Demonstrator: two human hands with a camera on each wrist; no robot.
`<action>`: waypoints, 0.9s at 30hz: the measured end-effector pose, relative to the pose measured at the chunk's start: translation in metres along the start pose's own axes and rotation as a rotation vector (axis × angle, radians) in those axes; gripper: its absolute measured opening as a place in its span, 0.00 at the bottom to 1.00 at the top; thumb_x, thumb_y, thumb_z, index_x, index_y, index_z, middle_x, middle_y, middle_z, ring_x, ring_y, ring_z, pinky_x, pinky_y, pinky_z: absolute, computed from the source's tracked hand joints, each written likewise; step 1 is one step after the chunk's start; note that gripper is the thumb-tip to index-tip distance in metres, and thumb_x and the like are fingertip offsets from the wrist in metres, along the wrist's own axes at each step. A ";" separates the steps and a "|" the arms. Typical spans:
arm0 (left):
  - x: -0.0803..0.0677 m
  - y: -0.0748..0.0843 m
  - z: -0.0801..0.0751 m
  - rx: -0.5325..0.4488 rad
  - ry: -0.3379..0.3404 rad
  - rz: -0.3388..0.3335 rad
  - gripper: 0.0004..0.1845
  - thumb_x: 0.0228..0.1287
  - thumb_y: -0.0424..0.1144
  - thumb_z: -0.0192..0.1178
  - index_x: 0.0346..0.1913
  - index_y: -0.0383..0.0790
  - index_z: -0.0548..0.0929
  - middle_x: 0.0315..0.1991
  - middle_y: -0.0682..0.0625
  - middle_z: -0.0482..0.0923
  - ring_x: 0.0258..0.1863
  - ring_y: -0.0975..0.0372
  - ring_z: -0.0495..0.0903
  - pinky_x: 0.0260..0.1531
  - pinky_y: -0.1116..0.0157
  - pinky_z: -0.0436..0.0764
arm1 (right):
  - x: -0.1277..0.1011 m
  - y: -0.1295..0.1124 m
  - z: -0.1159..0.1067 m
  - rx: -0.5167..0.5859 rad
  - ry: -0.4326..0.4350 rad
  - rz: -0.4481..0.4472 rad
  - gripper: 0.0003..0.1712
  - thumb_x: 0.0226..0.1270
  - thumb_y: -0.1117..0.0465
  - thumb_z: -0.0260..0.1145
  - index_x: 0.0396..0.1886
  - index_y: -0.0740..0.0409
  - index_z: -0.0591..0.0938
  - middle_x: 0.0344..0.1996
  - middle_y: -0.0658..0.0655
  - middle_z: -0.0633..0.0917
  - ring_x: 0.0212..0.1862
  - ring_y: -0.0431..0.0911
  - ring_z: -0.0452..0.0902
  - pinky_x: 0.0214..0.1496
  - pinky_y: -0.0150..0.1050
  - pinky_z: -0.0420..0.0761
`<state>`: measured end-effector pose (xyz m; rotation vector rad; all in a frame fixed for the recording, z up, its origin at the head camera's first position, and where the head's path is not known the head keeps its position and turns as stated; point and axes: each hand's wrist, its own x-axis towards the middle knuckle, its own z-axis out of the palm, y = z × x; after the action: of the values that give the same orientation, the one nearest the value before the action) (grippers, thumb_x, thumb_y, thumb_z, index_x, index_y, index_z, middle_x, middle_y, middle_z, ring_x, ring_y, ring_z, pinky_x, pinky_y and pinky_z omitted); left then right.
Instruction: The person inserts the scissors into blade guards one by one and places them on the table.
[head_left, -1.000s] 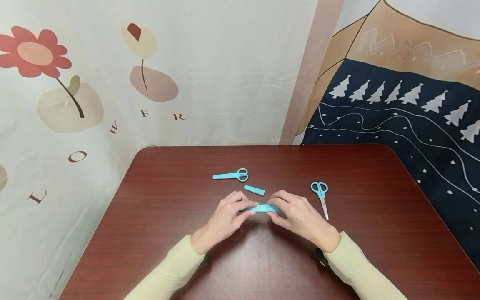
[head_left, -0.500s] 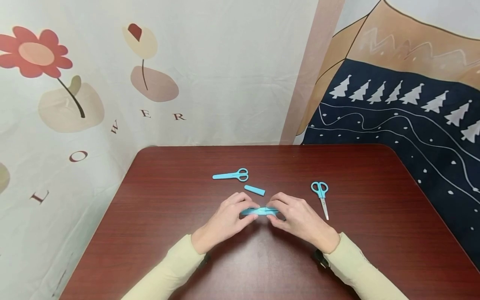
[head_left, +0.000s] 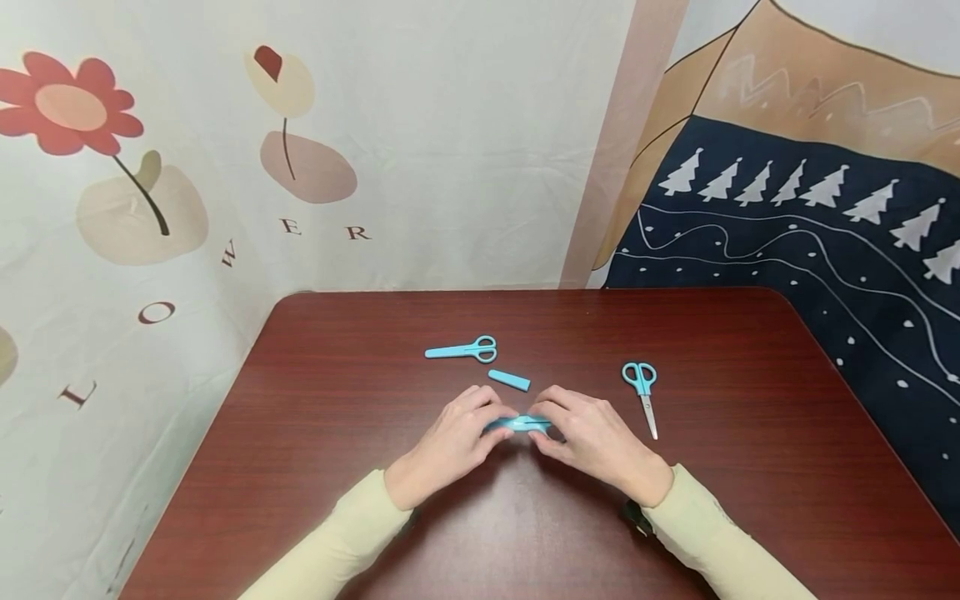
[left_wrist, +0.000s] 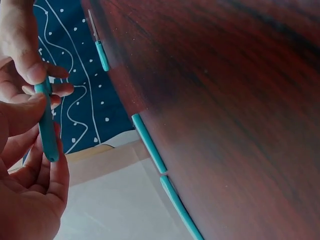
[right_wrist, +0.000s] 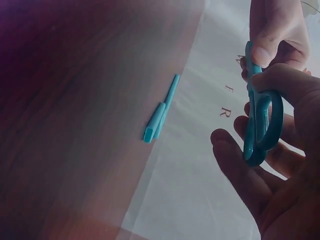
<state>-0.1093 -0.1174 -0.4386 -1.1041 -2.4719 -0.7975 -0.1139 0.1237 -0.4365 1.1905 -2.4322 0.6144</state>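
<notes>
Scissors [head_left: 519, 423] lie between left hand [head_left: 450, 442] and right hand [head_left: 596, 442], both pinching them.

I am bringing my left hand [head_left: 448, 442] and right hand [head_left: 596, 437] together, fingertips curling and pinching, both forearms angling inward.

Head view downward over table [head_left: 315, 467]; both wrist views close, sharing it.
</notes>
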 end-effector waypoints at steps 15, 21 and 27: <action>-0.005 -0.010 -0.007 0.061 0.025 -0.100 0.11 0.55 0.31 0.79 0.41 0.40 0.90 0.34 0.54 0.77 0.34 0.61 0.72 0.34 0.66 0.76 | -0.008 0.010 -0.014 -0.018 -0.006 0.131 0.30 0.67 0.39 0.71 0.58 0.55 0.85 0.61 0.55 0.83 0.69 0.56 0.74 0.73 0.60 0.67; -0.012 -0.025 -0.014 0.090 0.013 -0.119 0.11 0.55 0.31 0.79 0.41 0.41 0.90 0.35 0.53 0.79 0.33 0.61 0.71 0.33 0.65 0.76 | -0.017 0.018 -0.022 -0.054 -0.023 0.183 0.32 0.69 0.37 0.69 0.60 0.55 0.85 0.62 0.56 0.83 0.70 0.58 0.73 0.74 0.62 0.64; -0.015 -0.043 -0.024 0.112 -0.024 -0.165 0.11 0.54 0.31 0.79 0.39 0.41 0.90 0.35 0.53 0.81 0.32 0.60 0.73 0.32 0.64 0.77 | -0.026 0.026 -0.027 -0.073 -0.025 0.215 0.32 0.68 0.37 0.68 0.59 0.56 0.85 0.62 0.56 0.82 0.69 0.59 0.72 0.73 0.64 0.64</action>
<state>-0.1305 -0.1640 -0.4428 -0.8846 -2.6188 -0.6841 -0.1161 0.1686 -0.4325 0.9205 -2.6016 0.5682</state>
